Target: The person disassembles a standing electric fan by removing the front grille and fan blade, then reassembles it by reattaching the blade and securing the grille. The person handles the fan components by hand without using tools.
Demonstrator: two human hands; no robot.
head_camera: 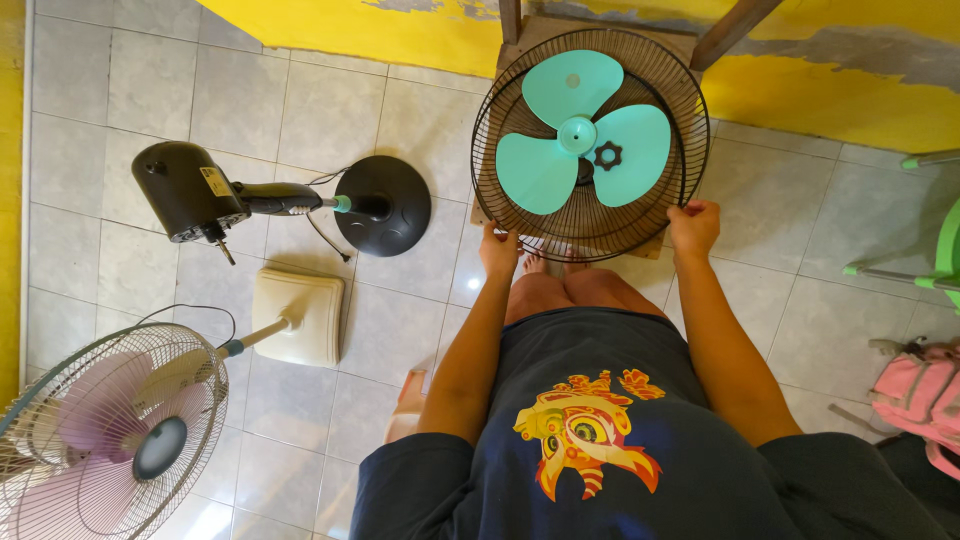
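Black wire fan guard (590,215) lies flat on a wooden stool (600,35), teal blade (585,140) and a small black nut (608,156) inside it. Left hand (498,250) grips the guard's near-left rim; right hand (693,226) clasps its near-right rim — guard between both. Left of the guard — a headless black fan stand (270,195) on the floor.

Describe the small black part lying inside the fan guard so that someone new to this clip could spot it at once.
Start at the round black wire fan guard held at its lower rim by the left hand and right hand. Inside it lies a mint-green three-blade propeller. The black blade nut sits just right of the propeller's hub: a small ring with a scalloped edge, the only loose dark piece there.
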